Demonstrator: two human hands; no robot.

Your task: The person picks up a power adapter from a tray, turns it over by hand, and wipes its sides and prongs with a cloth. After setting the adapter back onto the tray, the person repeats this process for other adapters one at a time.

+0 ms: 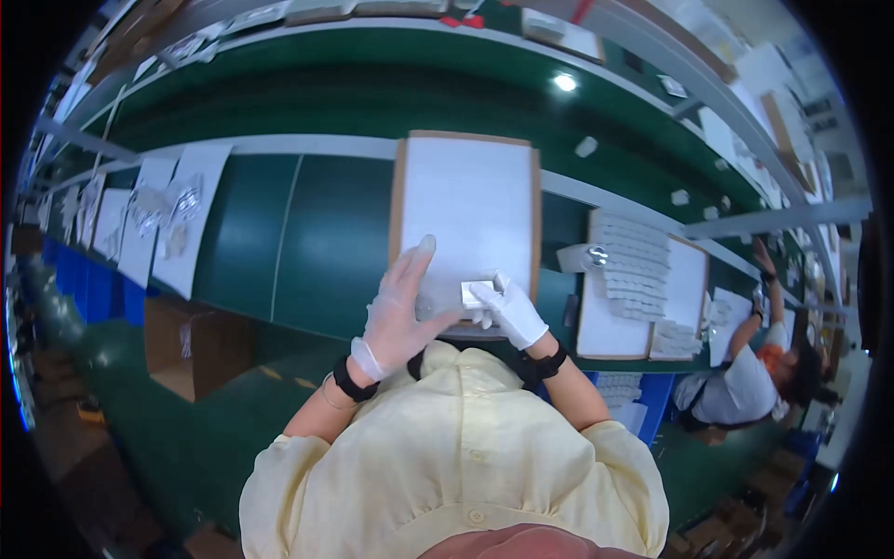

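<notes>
Pale yellow shirt (456, 447) filled the near edge, both gloved hands reaching past it to the green worktop (307, 242). Right hand (510, 312) pinched a small white piece (477, 293) between closed fingertips, over the near edge of a white board (466, 205). Left hand (399, 303) lay open beside it, fingers spread, holding nothing and just touching the board. That board looked bare, so the laying-out seemed barely begun; a board to the right (689, 279) already carried rows of white pieces (633, 265).

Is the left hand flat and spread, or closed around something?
Spread. The left hand lies open, fingers extended over the white board, gripping nothing; the right hand holds the small white piece.
</notes>
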